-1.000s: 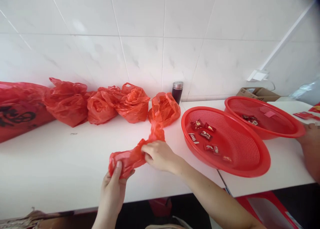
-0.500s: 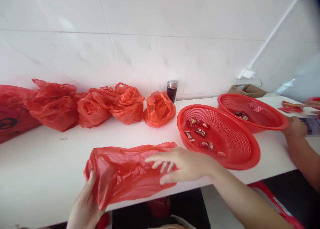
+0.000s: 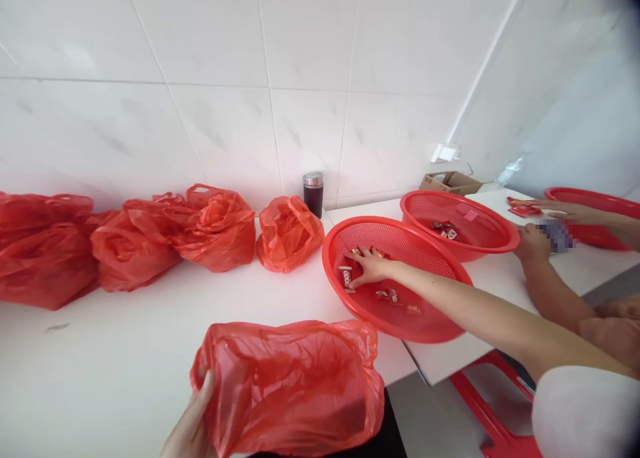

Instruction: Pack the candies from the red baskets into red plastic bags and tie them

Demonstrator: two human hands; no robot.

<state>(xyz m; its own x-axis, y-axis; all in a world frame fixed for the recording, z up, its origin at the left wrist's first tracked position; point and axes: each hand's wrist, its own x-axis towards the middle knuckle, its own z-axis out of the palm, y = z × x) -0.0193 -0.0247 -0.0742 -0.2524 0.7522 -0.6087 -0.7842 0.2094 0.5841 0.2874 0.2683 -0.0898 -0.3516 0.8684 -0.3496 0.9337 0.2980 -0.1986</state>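
Your left grip (image 3: 193,421) pinches the red bag (image 3: 290,388) at six o'clock; hold it gaping. Toward its one o'clock, your right grip (image 3: 371,268) spreads over candies (image 3: 346,277) in the basket (image 3: 425,250): curl fingers under several.

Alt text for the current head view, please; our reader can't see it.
A person's left hand holds an open red plastic bag while the right hand spreads over wrapped sweets in a red basket. Behind, more red bags and a dark flask line a white table; another person's arm shows at right.
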